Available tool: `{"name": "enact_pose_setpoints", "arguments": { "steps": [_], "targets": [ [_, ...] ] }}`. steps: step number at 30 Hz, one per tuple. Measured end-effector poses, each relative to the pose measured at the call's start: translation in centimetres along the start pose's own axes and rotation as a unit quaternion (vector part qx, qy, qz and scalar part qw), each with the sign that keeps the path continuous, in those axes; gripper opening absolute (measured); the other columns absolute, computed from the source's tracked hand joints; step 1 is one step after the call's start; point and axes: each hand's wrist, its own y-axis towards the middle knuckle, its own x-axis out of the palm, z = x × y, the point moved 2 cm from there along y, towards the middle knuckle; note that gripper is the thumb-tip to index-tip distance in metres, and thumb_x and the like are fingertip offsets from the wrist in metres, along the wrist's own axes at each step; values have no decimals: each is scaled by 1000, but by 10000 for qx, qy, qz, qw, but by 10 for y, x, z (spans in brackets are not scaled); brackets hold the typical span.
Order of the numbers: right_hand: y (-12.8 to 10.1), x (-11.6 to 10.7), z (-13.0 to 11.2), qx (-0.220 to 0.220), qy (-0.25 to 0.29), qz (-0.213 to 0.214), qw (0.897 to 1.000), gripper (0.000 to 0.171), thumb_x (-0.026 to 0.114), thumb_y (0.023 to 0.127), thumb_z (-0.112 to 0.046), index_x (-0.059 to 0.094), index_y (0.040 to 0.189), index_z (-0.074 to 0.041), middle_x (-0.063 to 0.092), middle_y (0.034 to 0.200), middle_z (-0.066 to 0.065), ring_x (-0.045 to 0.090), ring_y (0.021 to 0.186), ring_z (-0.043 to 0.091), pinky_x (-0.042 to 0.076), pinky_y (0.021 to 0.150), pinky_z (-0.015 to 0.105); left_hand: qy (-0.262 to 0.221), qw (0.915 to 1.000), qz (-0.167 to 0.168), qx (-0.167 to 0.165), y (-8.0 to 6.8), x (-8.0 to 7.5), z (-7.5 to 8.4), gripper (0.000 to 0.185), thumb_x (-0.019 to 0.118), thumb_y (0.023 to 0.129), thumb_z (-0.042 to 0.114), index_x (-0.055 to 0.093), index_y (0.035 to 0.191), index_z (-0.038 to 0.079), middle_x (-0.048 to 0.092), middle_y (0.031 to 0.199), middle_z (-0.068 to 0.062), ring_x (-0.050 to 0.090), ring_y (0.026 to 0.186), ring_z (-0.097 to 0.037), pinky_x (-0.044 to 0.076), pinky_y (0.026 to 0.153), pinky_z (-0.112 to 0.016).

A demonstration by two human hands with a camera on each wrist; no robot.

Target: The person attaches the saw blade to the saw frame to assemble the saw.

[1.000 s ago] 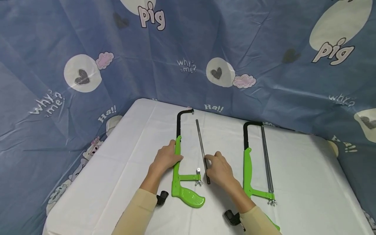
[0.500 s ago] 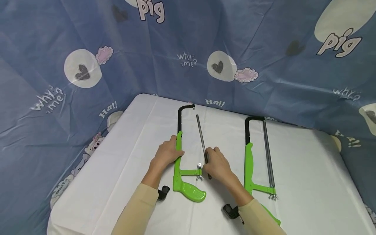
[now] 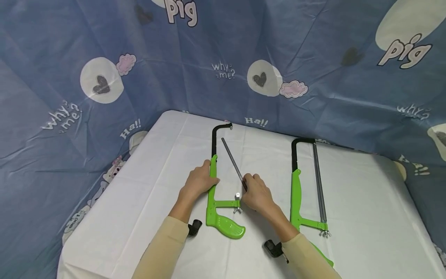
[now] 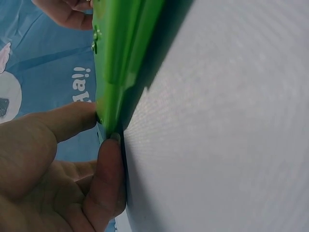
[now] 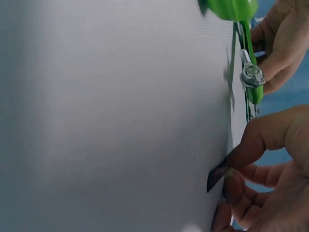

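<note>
Item 1, left of centre in the head view: left hand (image 3: 199, 181), fingers curled over the back bar of the green hacksaw frame (image 3: 212, 182), thumb and forefinger pinching its edge in the left wrist view (image 4: 113, 72); it pins the frame flat on the white tabletop (image 3: 146, 201). A small black knob (image 3: 195, 226) lies by the left sleeve.

Item 2, centre: green hacksaw frame, black bow toward the top of the picture, pistol handle toward the bottom, blade bay empty. A silver wing-nut fitting (image 3: 237, 198) stands at the end of its lower arm, also seen at upper right of the right wrist view (image 5: 252, 75).

Item 3, centre: loose saw blade (image 3: 232, 161), dark, slanted from the bow's far end down to the right hand; its near end lies just beside the wing-nut fitting.

Item 4, right of centre: right hand (image 3: 256, 193), fingertips pinching the near end of the blade, its dark tip showing between them in the right wrist view (image 5: 215, 178).

Item 5, right: second green hacksaw (image 3: 306, 193), blade fitted, lying untouched.

Step in hand, as judged: bringing the blade's end to the fitting for mounting. The next move would call for lining the blade's end hole with the fitting's pin while the frame is held steady.
</note>
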Motion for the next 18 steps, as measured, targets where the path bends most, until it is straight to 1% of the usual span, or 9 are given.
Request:
{"name": "enact_pose_setpoints", "arguments": {
  "steps": [6,10,11,13,14,16,18],
  "targets": [
    [2,-4,0,252,229,-230,9992,28,64,75,3,61,102,-3,61,83,9,54,72,21,44,61,32,15,10000,-12,-34,1,1,0,64,72,85,23,43,139,4,64,80,-13,62,57,-20,48,49,-27],
    [1,-6,1,373,265,-272,9986,20,62,77,1,61,97,-3,62,82,9,55,71,21,44,59,30,-4,10000,-22,-57,1,1,0,64,72,86,22,44,139,4,64,81,-13,62,57,-20,49,50,-27],
    [0,-7,1,403,223,-240,9986,17,62,76,0,62,93,-3,61,81,8,54,70,21,43,58,30,-13,10000,-34,-51,2,1,0,64,72,86,22,43,140,4,64,81,-13,62,58,-20,49,50,-27],
    [-1,-8,2,470,126,-185,9986,7,61,75,0,61,80,-5,57,76,7,52,68,21,41,55,29,-22,10000,-74,-35,2,2,1,65,72,86,23,42,140,4,64,82,-13,63,59,-20,49,50,-27],
    [-1,-9,2,486,86,-171,9986,7,59,73,0,60,72,-6,55,72,6,50,65,20,40,53,29,-23,10000,-70,-37,2,1,1,65,72,86,23,42,140,4,64,83,-13,63,59,-21,49,51,-27],
    [-2,-9,2,473,45,-156,9987,18,57,71,1,53,58,-11,49,64,3,46,59,19,35,48,28,-23,10000,-62,-46,1,1,1,65,72,86,23,42,140,4,64,84,-14,63,60,-21,49,51,-28],
    [-2,-9,1,472,54,-212,9986,26,55,70,2,47,51,-14,44,57,1,42,52,17,32,44,27,-24,10000,-61,-50,0,1,1,66,72,85,24,42,141,4,64,84,-14,63,61,-21,49,51,-28]
  ]
}}
